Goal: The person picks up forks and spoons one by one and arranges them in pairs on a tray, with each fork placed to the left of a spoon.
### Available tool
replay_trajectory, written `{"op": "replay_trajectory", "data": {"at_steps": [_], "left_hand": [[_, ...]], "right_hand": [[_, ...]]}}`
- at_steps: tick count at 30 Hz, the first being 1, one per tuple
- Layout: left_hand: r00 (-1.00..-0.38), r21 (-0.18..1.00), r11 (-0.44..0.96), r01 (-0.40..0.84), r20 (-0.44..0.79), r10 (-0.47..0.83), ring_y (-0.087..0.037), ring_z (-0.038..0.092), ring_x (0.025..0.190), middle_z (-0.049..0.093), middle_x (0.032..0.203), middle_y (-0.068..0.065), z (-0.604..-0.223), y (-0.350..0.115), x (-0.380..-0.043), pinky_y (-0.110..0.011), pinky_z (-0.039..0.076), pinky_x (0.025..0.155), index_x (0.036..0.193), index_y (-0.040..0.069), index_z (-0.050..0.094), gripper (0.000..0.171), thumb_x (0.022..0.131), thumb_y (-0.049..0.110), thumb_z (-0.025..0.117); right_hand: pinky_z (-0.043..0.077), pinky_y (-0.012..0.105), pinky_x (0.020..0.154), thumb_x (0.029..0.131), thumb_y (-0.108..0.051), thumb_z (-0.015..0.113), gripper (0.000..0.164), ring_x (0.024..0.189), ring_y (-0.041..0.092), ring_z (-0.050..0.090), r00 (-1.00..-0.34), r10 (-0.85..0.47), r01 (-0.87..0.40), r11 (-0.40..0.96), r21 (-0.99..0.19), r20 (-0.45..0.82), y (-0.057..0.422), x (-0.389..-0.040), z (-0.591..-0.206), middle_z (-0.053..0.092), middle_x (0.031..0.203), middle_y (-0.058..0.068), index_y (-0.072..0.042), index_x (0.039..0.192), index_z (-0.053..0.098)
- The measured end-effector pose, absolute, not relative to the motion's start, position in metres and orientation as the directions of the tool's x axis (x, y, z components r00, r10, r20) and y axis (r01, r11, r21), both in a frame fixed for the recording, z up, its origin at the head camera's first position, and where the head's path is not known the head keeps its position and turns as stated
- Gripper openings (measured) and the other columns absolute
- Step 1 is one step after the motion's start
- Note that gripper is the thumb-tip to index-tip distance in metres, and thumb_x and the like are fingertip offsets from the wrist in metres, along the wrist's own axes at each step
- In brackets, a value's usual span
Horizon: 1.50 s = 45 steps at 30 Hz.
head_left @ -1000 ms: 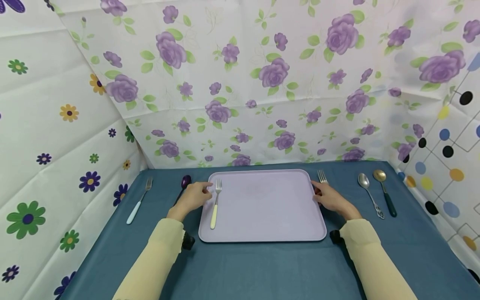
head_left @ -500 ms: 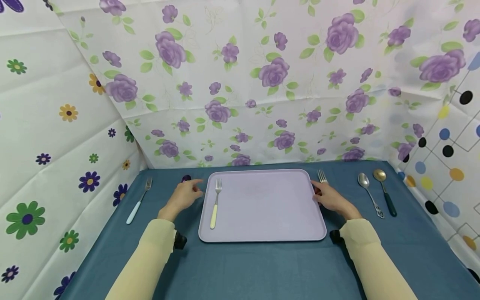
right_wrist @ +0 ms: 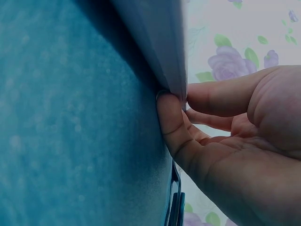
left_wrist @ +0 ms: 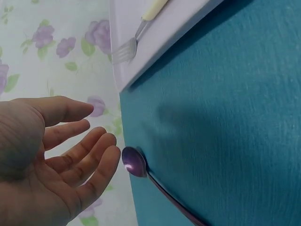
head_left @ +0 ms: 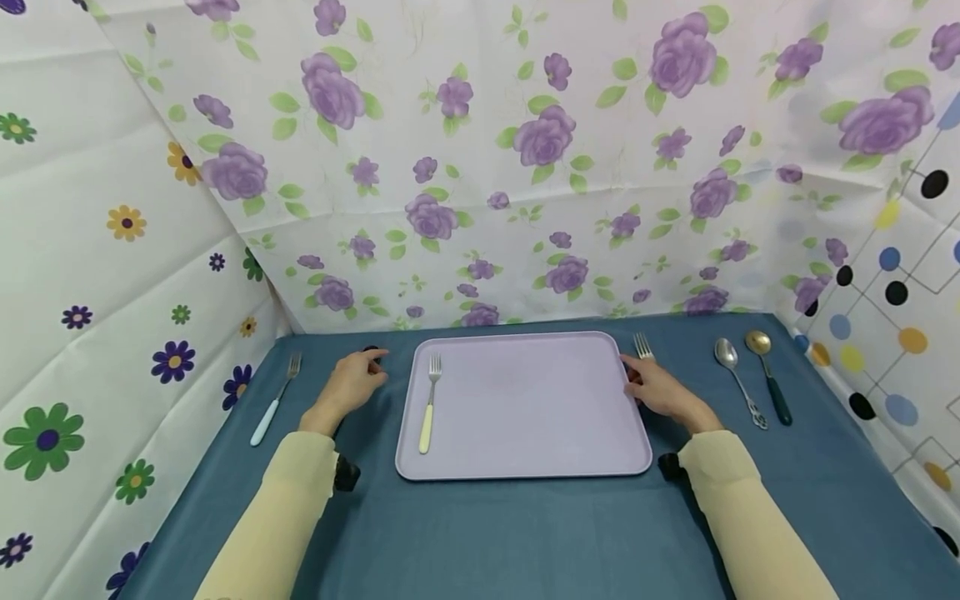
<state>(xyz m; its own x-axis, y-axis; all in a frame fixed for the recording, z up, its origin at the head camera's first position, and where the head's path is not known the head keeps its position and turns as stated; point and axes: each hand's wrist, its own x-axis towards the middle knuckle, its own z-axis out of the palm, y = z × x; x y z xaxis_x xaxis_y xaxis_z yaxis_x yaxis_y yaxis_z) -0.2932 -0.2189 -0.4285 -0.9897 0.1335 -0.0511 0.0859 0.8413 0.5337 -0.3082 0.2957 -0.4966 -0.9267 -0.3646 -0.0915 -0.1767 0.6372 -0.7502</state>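
A pale lilac tray [head_left: 532, 408] lies on the table, with a cream-handled fork [head_left: 427, 425] resting along its left side. My right hand [head_left: 658, 389] pinches the tray's right edge [right_wrist: 164, 52] between thumb and fingers, as the right wrist view shows. To the left of the tray, my left hand [head_left: 347, 386] holds nothing, its fingers relaxed and a little bent. In the left wrist view a purple spoon [left_wrist: 135, 162] lies just beyond its fingertips; the head view shows that spoon mostly covered by the hand.
A fork [head_left: 642, 346] lies partly hidden behind my right hand. Farther right are a silver spoon [head_left: 738, 379] and a gold spoon with a dark green handle [head_left: 770, 379]. A light-blue-handled fork [head_left: 274, 402] lies at the left. Flowered cloth [head_left: 480, 167] hangs behind the blue tabletop [head_left: 517, 542].
My left hand has let go of the tray's left edge and moved left, over the purple spoon. The right hand stays at the tray's right edge. The head view has shifted slightly.
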Motion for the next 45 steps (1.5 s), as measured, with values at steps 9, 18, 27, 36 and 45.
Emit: {"op": "replay_trajectory", "data": {"at_steps": [9, 18, 27, 36, 45], "left_hand": [[-0.995, 0.49, 0.87, 0.053, -0.052, 0.089, -0.031, 0.061, 0.091, 0.066, 0.112, -0.021, -0.436, -0.234, -0.299, -0.045, 0.049, 0.077, 0.147, -0.005, 0.055, 0.047, 0.102, 0.008, 0.058], [-0.997, 0.411, 0.909, 0.061, -0.013, 0.072, -0.037, 0.057, 0.095, 0.058, 0.116, -0.027, -0.449, -0.238, -0.297, -0.053, 0.049, 0.085, 0.145, -0.006, 0.056, 0.046, 0.101, 0.006, 0.061], [-1.0, 0.396, 0.918, 0.019, 0.003, 0.02, -0.044, 0.058, 0.106, 0.051, 0.13, -0.033, -0.457, -0.243, -0.292, -0.059, 0.047, 0.092, 0.147, -0.005, 0.054, 0.048, 0.101, 0.006, 0.06], [-1.0, 0.379, 0.925, -0.005, -0.026, 0.006, -0.05, 0.056, 0.117, 0.053, 0.132, -0.035, -0.461, -0.25, -0.288, -0.063, 0.045, 0.099, 0.144, -0.007, 0.054, 0.047, 0.099, 0.003, 0.059], [-0.999, 0.335, 0.942, 0.011, -0.043, 0.027, -0.054, 0.055, 0.12, 0.053, 0.133, -0.038, -0.461, -0.247, -0.289, -0.065, 0.045, 0.1, 0.143, -0.009, 0.053, 0.048, 0.097, -0.002, 0.059]], "right_hand": [[0.057, 0.042, 0.077, 0.101, 0.008, 0.051, 0.059, 0.09, 0.03, 0.062, -0.924, -0.373, -0.185, 0.642, -0.744, -0.091, 0.295, -0.31, -0.497, 0.061, 0.107, 0.027, 0.019, 0.155, 0.027], [0.057, 0.038, 0.074, 0.101, 0.005, 0.05, 0.059, 0.09, 0.031, 0.06, -0.923, -0.376, -0.197, 0.635, -0.747, -0.075, 0.297, -0.307, -0.498, 0.059, 0.108, 0.028, 0.02, 0.154, 0.027], [0.056, 0.038, 0.076, 0.101, 0.005, 0.05, 0.06, 0.092, 0.032, 0.06, -0.931, -0.354, -0.17, 0.646, -0.745, -0.095, 0.298, -0.307, -0.499, 0.058, 0.108, 0.028, 0.018, 0.155, 0.027], [0.057, 0.042, 0.078, 0.101, 0.007, 0.051, 0.06, 0.092, 0.031, 0.06, -0.93, -0.353, -0.164, 0.651, -0.741, -0.104, 0.295, -0.308, -0.497, 0.058, 0.109, 0.026, 0.018, 0.155, 0.027], [0.056, 0.04, 0.077, 0.101, 0.007, 0.051, 0.06, 0.09, 0.029, 0.06, -0.93, -0.354, -0.169, 0.646, -0.744, -0.097, 0.295, -0.31, -0.498, 0.059, 0.106, 0.024, 0.018, 0.155, 0.028]]}}
